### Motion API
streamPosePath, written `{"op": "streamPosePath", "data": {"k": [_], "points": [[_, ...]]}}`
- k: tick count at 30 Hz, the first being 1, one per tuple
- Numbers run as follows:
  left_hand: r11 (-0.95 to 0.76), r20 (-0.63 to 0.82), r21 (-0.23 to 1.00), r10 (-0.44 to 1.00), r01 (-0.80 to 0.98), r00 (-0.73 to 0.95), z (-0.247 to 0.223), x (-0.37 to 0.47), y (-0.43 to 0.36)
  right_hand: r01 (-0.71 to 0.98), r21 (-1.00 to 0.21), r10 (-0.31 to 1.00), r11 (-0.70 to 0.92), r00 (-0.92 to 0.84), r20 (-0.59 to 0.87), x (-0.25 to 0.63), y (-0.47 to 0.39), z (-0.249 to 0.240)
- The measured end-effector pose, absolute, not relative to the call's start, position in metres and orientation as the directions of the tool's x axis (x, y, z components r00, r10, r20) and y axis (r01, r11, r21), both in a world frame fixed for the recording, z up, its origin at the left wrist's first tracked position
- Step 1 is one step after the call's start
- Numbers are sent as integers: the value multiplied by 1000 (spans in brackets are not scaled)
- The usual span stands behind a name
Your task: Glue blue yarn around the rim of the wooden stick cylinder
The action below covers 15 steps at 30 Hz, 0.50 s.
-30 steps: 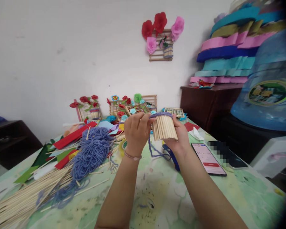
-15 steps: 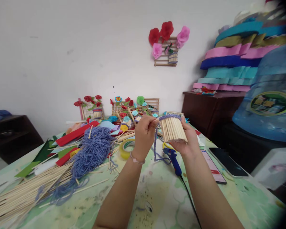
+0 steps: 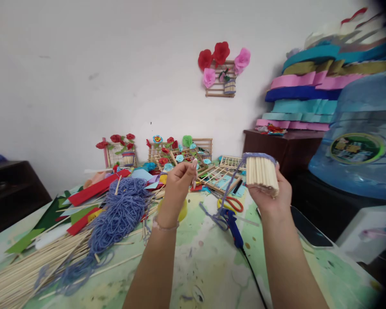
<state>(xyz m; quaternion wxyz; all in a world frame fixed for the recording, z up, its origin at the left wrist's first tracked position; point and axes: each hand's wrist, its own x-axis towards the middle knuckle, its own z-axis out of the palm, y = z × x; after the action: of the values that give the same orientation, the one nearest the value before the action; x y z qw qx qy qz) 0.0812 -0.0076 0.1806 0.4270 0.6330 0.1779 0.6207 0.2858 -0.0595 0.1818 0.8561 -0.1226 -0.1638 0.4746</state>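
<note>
My right hand [image 3: 272,193] holds a small basket of cut wooden sticks [image 3: 260,174], its rim wrapped in blue-purple yarn. From the rim, a loose yarn strand [image 3: 229,184] trails down to the table beside a blue glue gun [image 3: 233,227]. My left hand [image 3: 181,184] is raised to the left of the basket, apart from it. Its fingers are curled and pinched together, with nothing visible in them. Scissors with red and yellow handles [image 3: 234,204] lie behind the glue gun. A roll of yellow tape [image 3: 182,211] is partly hidden behind my left wrist.
A heap of blue-purple yarn [image 3: 119,214] and many wooden sticks [image 3: 45,262] cover the left side. Stick frames with paper flowers [image 3: 180,150] stand along the wall. A dark phone [image 3: 310,227] lies right of my forearm; a large water bottle [image 3: 357,141] stands beyond.
My right hand has moved right with the basket. My left hand has come away from the rim and let go of the yarn, moving slightly left. More of the scissors and stick frames now shows.
</note>
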Motion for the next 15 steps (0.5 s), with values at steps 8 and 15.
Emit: {"op": "streamPosePath", "data": {"k": [8, 15], "points": [[-550, 562, 818, 709, -165, 426, 187, 63, -25, -759, -207, 786, 618, 594, 172, 299, -74, 190], [-588, 516, 809, 691, -22, 506, 187, 60, -29, -713, -261, 759, 651, 611, 225, 302, -71, 186]]}}
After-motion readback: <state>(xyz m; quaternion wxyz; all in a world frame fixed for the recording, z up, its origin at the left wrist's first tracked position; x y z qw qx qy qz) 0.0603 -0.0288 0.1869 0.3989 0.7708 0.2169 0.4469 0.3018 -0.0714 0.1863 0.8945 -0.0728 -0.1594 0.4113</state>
